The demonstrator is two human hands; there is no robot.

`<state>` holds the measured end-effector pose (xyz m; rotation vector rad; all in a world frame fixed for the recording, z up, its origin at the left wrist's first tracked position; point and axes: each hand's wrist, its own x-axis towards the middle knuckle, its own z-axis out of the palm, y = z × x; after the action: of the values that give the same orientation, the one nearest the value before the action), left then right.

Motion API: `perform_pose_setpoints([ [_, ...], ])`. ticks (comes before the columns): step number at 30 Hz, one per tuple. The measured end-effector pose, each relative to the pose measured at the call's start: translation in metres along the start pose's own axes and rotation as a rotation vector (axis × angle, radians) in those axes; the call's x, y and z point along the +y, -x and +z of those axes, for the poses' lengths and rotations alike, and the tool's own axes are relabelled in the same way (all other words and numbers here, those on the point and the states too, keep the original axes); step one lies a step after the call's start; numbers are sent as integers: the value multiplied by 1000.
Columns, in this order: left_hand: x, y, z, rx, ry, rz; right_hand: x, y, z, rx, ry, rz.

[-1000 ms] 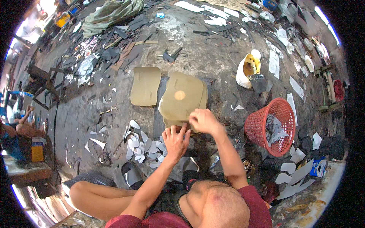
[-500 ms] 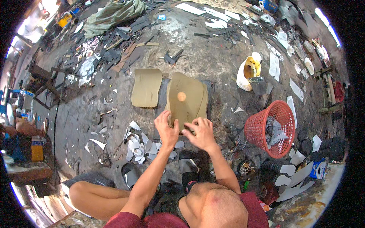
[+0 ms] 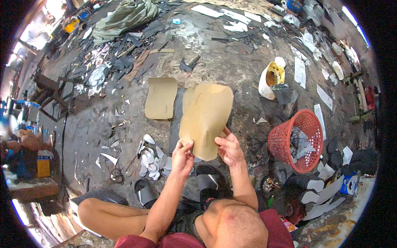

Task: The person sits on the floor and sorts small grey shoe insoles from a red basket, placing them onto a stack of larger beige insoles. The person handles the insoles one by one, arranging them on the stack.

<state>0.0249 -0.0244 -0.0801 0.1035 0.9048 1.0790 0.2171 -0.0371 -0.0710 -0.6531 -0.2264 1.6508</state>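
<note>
Pinching the near end of a curved-edged tan sheet [image 3: 211, 109] with both left hand [image 3: 182, 160] and right hand [image 3: 230, 149], one to each side edge, left of the red perforated basket [image 3: 275, 140]. Showing beyond its upper left edge, part of an underlying tan sheet [image 3: 188, 96]; farther left of the basket, a separate tan sheet [image 3: 161, 98], flat on the floor. Probably at a lifting-and-positioning step. Calls next, most likely, for even support from both sides, to avoid buckling or slipping.
</note>
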Motion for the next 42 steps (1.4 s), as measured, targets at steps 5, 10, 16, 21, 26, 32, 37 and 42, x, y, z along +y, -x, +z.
perform_pose_setpoints([
  [5, 12, 6, 15, 126, -287, 91, 0, 5, 6, -73, 82, 36],
  [10, 32, 26, 47, -45, 82, 0, -4, 4, 18, -82, 151, -30],
  [16, 103, -30, 67, -39, -142, 285, -17, 2, 27, 138, 590, -158],
  [21, 147, -127, 12, -12, 73, 318, -15, 4, 12, 246, 753, -107],
  [26, 114, -219, -57, 475, 4, 122, 5, 4, -10, 294, 963, -91],
  [32, 114, -235, -89, 523, 61, 91, 19, 3, -24, 140, 1783, -651],
  [37, 71, -163, -101, 558, -306, 567, 18, -5, -28, -130, 2038, -688],
  [42, 10, -61, -119, 355, -786, 458, 7, -35, -21, -169, 2062, -628],
])
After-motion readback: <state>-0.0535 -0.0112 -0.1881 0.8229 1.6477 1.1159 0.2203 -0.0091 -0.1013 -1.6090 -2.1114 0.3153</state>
